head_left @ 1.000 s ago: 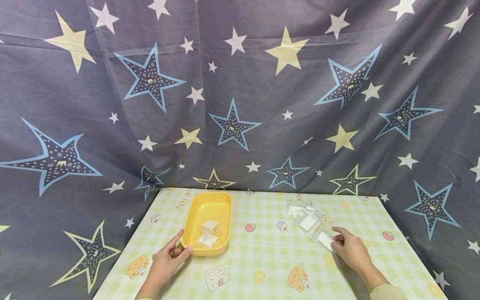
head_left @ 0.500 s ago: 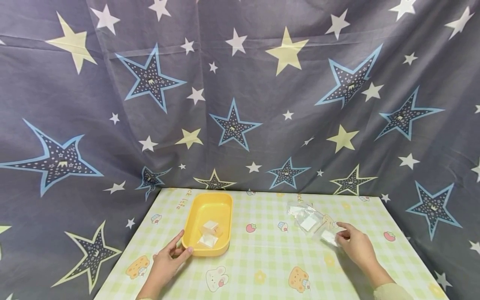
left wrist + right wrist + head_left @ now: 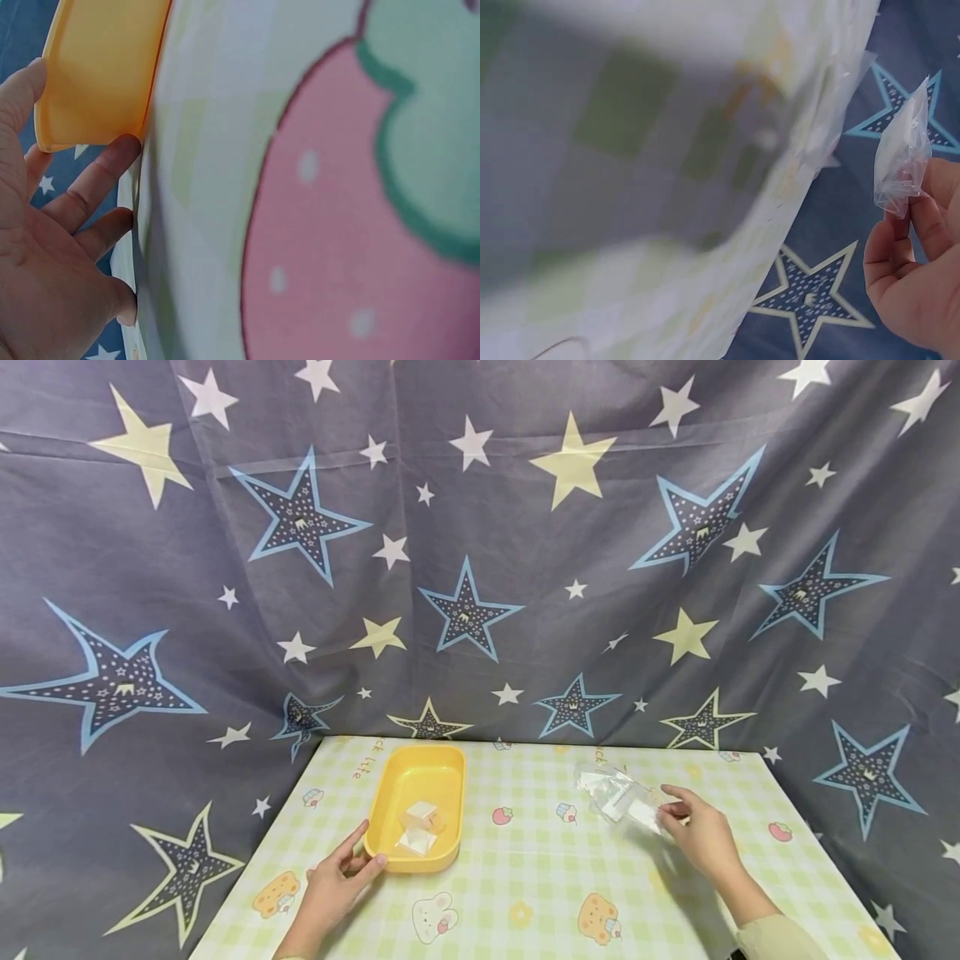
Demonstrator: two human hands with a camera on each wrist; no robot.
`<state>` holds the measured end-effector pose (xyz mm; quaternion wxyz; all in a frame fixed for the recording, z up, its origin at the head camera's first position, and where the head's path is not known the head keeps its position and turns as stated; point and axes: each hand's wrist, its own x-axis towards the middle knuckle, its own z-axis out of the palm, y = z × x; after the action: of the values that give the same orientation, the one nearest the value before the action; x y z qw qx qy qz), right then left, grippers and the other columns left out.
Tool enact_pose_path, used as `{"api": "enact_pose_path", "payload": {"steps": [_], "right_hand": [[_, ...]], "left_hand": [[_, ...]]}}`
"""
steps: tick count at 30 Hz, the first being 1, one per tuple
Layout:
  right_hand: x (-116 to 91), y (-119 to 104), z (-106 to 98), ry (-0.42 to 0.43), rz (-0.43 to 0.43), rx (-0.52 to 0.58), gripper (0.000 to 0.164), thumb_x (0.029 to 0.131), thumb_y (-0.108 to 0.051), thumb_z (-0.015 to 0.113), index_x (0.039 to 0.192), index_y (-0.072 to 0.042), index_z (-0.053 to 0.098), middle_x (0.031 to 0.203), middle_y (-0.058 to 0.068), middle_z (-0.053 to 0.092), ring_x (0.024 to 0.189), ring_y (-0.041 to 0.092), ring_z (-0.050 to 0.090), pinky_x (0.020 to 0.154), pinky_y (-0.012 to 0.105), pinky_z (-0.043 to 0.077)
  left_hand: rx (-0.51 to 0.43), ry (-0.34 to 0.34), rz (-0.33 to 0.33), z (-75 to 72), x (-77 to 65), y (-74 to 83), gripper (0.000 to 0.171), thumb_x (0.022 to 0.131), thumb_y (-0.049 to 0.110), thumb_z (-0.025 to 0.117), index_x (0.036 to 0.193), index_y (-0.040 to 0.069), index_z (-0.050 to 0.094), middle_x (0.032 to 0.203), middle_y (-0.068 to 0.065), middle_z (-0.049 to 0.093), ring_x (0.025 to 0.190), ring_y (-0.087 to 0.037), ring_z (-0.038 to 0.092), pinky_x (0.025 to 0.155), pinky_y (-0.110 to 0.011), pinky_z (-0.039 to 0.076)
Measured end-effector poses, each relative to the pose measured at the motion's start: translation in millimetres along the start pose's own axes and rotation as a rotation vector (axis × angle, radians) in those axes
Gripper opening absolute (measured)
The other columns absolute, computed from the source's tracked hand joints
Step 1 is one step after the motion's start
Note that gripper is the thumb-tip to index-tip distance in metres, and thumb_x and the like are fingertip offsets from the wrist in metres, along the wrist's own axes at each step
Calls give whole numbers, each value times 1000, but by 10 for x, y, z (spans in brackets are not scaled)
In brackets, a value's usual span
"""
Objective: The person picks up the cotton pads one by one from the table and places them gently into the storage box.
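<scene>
My left hand (image 3: 332,887) holds the near left corner of a yellow plastic tray (image 3: 384,785), its thumb at the front wall and fingers along the left side. Two small white packets (image 3: 417,840) in clear wrapping lie in the tray. At the right, my right hand (image 3: 701,833) pinches one end of a small clear plastic bag (image 3: 900,154) with something flat and white inside. In the right wrist view this bag is raised off the table. Just beyond it, more clear bags (image 3: 592,779) with white pieces lie close together on the cloth.
The table wears a green checked cloth (image 3: 517,877) with cartoon bears, a rabbit and strawberries. Behind the table's far edge hangs a grey curtain (image 3: 487,527) printed with stars. Table cloth separates the tray from the clear bags.
My right hand has lifted the small bag from the cloth, drawing it right and then back left and up. My left hand and the tray have stayed in place.
</scene>
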<state>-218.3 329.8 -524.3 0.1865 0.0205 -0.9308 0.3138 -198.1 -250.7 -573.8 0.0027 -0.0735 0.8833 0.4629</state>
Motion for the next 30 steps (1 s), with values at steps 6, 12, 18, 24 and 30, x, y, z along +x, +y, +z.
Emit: {"api": "enact_pose_path", "payload": {"steps": [6, 12, 18, 24, 30], "right_hand": [[88, -217, 80, -23, -12, 45, 45, 96, -9, 79, 139, -2, 66, 101, 10, 83, 81, 19, 74, 68, 22, 56], [182, -437, 246, -18, -18, 102, 45, 95, -7, 79, 138, -2, 68, 99, 10, 84, 84, 17, 75, 71, 21, 57], [265, -660, 443, -30, -27, 158, 45, 94, -5, 80, 138, -3, 69, 97, 8, 84, 84, 18, 77, 72, 21, 57], [335, -931, 626, -46, -53, 214, 45, 92, -5, 82, 136, -4, 70, 97, 7, 84, 85, 20, 77, 72, 21, 58], [387, -1262, 820, -110, -53, 285, 46, 94, -7, 80, 139, -6, 69, 100, 7, 84, 74, 16, 71, 65, 21, 56]], "left_hand": [[-2, 5, 4, -2, -24, 3, 81, 95, 50, 79, 165, 29, 44, 111, -8, 83, 145, -45, 56, 121, -86, -8], [-2, 13, 10, 0, -34, -28, 82, 95, 52, 80, 164, 29, 44, 109, -7, 83, 143, -45, 57, 122, -85, -7], [3, 16, 13, 1, -18, -48, 83, 94, 55, 80, 164, 31, 44, 108, -5, 83, 142, -43, 59, 123, -84, -5], [47, 15, 28, 20, -9, -1, 84, 94, 57, 78, 165, 28, 44, 105, -3, 83, 137, -44, 62, 120, -88, -1], [78, 15, 22, 25, -13, 25, 84, 94, 58, 78, 165, 27, 44, 106, -4, 83, 136, -44, 63, 118, -90, 0]]}}
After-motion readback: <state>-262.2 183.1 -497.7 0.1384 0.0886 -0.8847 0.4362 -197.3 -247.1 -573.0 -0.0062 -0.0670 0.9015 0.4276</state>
